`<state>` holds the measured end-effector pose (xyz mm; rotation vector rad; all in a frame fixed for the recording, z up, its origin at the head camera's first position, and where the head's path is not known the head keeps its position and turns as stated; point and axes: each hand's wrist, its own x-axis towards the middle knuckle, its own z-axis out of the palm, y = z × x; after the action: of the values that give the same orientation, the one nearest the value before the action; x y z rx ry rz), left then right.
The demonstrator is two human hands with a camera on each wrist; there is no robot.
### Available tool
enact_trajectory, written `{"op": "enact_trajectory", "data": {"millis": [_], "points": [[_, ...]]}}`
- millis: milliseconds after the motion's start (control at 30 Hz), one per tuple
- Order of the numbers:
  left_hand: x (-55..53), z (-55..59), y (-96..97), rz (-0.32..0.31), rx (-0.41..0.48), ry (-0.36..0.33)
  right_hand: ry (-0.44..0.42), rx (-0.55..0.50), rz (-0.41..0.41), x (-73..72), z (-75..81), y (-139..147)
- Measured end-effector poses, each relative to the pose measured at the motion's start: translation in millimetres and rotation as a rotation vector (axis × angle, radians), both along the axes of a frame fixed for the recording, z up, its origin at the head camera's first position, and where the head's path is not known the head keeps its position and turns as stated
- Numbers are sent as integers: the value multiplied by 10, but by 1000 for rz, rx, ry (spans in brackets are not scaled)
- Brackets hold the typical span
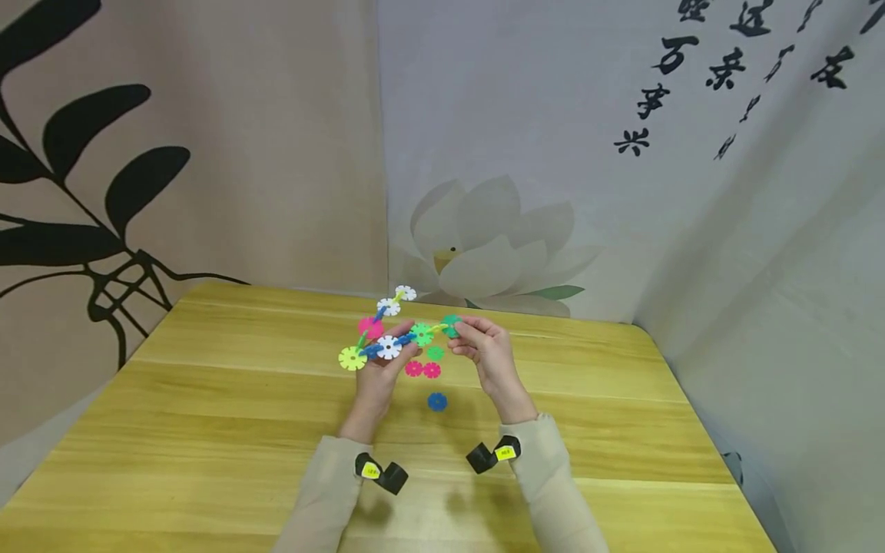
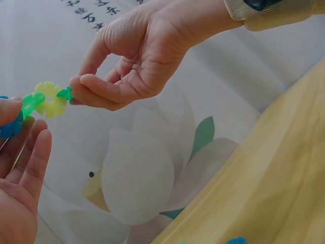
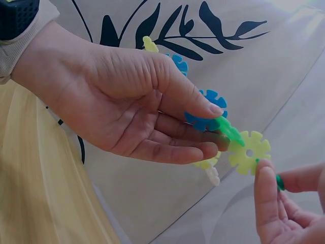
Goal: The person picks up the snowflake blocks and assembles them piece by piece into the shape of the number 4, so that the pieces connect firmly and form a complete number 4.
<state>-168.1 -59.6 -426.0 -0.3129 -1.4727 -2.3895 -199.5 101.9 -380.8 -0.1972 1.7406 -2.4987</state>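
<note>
A zigzag chain of slotted plastic snowflake discs (image 1: 351, 358) in yellow, white, blue, pink and green hangs between both hands. My left hand (image 1: 379, 378) grips the chain, its thumb on a blue disc (image 3: 203, 122) in the right wrist view. Beyond that thumb, a green disc (image 3: 231, 131) links to a yellow disc (image 3: 239, 153). At the chain's right end, my right hand (image 1: 489, 355) pinches a green disc (image 1: 451, 326) between thumb and fingers. That disc meets the yellow one's edge in the left wrist view, mostly covered by the fingertips.
Loose discs lie on the wooden table (image 1: 608, 430) below the hands: a green one (image 1: 435, 352), two pink ones (image 1: 432, 371) and a blue one (image 1: 437, 402). A printed curtain (image 1: 311, 153) stands behind the table's far edge.
</note>
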Motion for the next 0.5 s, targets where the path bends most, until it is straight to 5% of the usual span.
{"op": "enact_trajectory", "data": {"millis": [333, 500], "points": [[1, -6, 17, 56, 35, -39, 8, 74, 12, -29, -49, -6], [-3, -11, 7, 79, 24, -49, -31, 127, 0, -40, -197, 17]]}}
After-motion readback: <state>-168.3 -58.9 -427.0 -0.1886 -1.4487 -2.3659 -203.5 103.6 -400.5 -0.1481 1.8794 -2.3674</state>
